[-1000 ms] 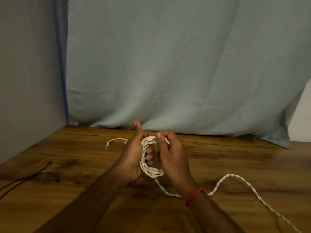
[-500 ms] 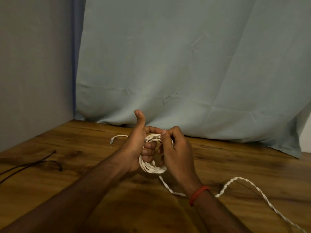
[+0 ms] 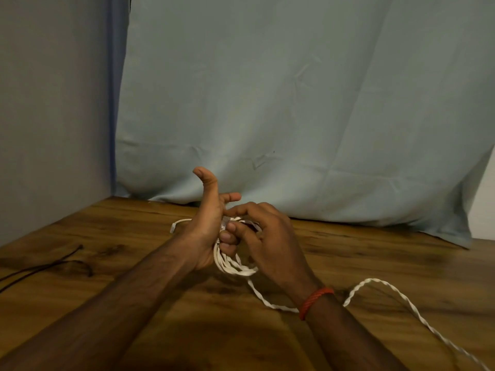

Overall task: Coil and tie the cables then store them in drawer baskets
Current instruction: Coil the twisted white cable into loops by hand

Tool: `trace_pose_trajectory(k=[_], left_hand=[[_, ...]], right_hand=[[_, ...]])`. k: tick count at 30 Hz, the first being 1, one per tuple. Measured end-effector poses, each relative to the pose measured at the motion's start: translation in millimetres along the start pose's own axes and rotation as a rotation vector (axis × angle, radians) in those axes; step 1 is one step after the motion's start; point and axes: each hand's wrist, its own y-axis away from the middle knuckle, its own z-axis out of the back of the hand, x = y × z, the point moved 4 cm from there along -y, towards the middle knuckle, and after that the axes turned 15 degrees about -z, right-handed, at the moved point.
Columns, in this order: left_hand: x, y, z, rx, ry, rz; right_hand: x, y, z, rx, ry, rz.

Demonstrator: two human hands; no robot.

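Left hand grips white cable coil mid-frame, thumb raised higher than a second ago. Right hand pinches coil's top, loose tail on counter.

Mid-frame, the left hand and right hand meet above the counter, with the coil of cable held between them. Its tail runs across the counter to the lower right corner. A cord lies far left. A curtain hangs behind, and a wall stands at the left.
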Motion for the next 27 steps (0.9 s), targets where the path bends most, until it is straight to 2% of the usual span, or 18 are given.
trace_pose_trajectory(k=[4,9,16,20,27], left_hand=[[2.8,2.8,-3.4,0.026,0.033,0.029],[-5.0,4.9,-3.6,0.008,-0.069,-0.009],[-2.3,8.2,-7.0,0.013,-0.017,-0.001],[-3.1,4.8,-6.5,0.09,0.05,-0.017],[-1.5,3.3,-5.3,0.1,-0.106,-0.126]], right_hand=[[0.4,0.1,5.7,-0.079,-0.008,0.027],[3.4,0.8,1.9,0.089,-0.043,0.013],[0.5,0.9,-0.2,0.085,-0.028,0.006],[1.4,0.0,2.7,0.039,-0.235,-0.058],[-2.1,0.0,0.2,0.017,-0.216,-0.061]])
